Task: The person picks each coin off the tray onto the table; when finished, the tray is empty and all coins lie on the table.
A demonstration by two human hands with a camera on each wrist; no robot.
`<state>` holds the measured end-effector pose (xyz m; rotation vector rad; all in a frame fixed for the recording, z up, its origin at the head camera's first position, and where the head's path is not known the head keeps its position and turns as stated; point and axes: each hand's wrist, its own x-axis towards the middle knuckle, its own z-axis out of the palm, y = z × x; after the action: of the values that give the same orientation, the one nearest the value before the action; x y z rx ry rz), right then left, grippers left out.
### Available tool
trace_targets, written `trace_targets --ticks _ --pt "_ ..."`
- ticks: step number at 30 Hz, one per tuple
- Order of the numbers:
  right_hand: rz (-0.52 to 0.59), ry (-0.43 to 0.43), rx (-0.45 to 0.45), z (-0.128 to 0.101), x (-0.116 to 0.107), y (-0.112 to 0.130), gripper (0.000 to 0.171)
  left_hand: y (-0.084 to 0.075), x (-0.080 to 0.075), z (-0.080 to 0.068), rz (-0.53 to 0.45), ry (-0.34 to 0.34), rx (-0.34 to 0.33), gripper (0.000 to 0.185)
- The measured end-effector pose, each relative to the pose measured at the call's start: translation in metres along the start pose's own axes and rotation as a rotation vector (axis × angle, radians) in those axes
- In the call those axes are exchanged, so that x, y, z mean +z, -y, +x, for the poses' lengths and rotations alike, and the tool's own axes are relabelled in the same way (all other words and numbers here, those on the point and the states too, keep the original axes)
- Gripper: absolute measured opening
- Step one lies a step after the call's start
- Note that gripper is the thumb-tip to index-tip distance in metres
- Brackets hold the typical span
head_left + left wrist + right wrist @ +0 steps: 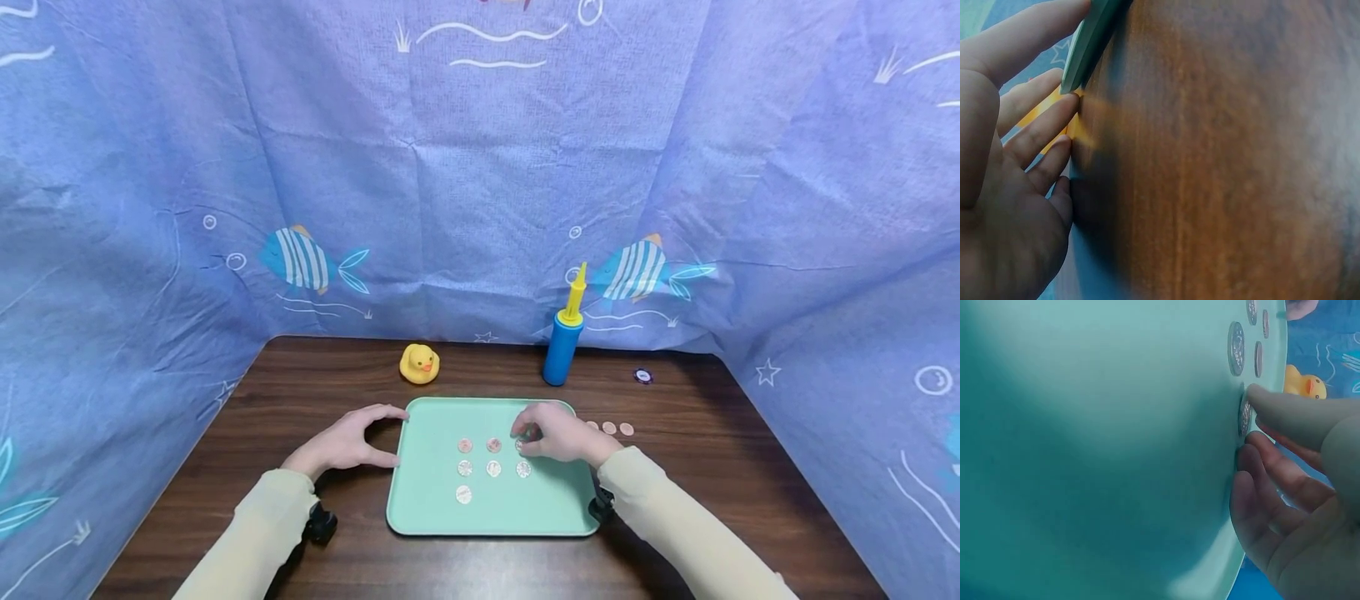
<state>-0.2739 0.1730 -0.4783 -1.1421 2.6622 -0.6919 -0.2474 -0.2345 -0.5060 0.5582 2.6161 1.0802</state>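
Hands at a mint tray (427,500) of coins on a dark wood bench (675,533)

Right hand (558,433) over the tray's far right part, fingertips pinching a coin (1245,417) against the tray floor; left hand (348,442) with fingers relaxed, thumb and forefinger bracketing the tray's left rim. More coins (493,468) laid in rows mid-tray, three coppery coins (609,428) on the wood just right of the tray. Yellow rubber duck (418,363) beyond the far rim, blue pump with yellow nozzle (564,342) upright to its right, small dark chip (642,376) further right. Blue fish-printed cloth (480,167) draped behind and along both sides, enclosing the bench
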Motion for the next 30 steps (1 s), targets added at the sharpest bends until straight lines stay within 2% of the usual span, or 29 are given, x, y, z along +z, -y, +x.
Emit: trace_targets --ticks 6,19,30 --pt "-0.031 0.003 0.011 0.002 0.0 0.003 0.012 0.0 0.0 0.001 0.003 -0.005 -0.005 0.074" --pt "-0.003 0.012 0.033 0.001 0.003 0.007 0.013 0.0 0.001 -0.001 0.014 -0.007 -0.014 0.075" --pt "0.013 0.032 0.099 0.007 0.007 0.011 0.019 0.0 0.002 -0.001 0.007 -0.006 0.006 0.075"
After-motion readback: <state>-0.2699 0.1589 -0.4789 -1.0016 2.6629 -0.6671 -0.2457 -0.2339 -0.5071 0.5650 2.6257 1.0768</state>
